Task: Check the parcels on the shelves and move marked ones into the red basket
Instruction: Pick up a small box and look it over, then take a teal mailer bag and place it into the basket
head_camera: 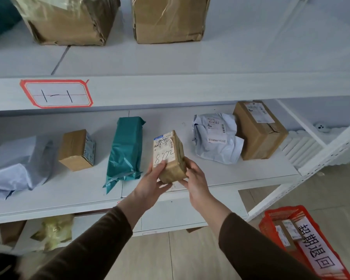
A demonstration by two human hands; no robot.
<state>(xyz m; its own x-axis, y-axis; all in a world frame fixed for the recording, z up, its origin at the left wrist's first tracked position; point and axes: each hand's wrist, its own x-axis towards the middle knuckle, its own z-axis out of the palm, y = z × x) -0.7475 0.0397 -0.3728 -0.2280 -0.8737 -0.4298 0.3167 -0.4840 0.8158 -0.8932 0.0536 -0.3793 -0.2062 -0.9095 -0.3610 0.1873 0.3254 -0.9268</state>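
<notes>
Single head cam, wide-angle, worn by person; looks fwd and down, standing close in front of white shelving. Middle shelf [190,178] sits centre frame, near; upper shelf edge w/ red-bordered label [56,93] crosses upper third. Both forearms enter from bottom edge. Floor and red basket [271,225] fall in lower right corner. Straight lines bow toward edges. No second view, so no shared area.

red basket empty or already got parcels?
Not empty: the red basket on the floor holds at least one brown labelled box; its far end is out of frame.
</notes>
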